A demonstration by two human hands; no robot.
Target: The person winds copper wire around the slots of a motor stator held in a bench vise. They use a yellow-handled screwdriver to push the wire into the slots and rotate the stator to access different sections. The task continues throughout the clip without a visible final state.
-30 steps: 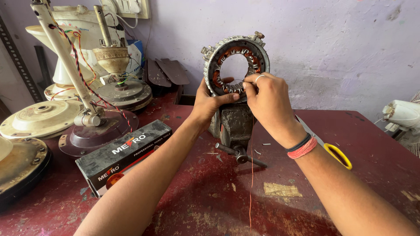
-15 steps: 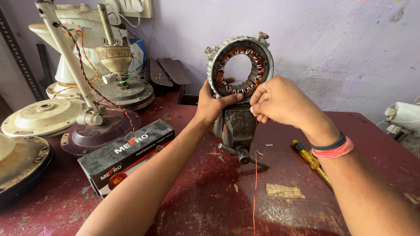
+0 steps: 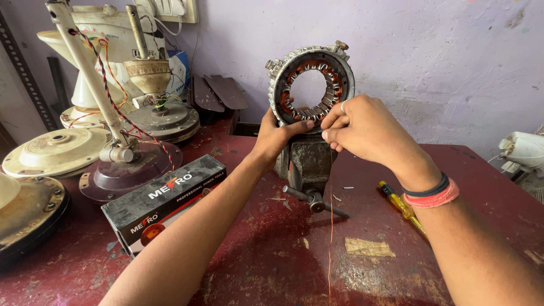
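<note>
We count two hands, the left hand [image 3: 276,137] and the right hand [image 3: 361,126], at one ring-shaped stator [image 3: 311,84] clamped in one vise [image 3: 306,164]. We see one copper wire [image 3: 331,226], one yellow screwdriver [image 3: 402,207], one long tool box [image 3: 164,202] and two wristbands [image 3: 433,194].

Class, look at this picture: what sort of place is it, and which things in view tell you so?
Probably a small fan-repair workshop. A stator ring with copper windings is clamped in a bench vise, ceiling fan motors stand at the side, and a yellow screwdriver lies on the worn red table.
</note>
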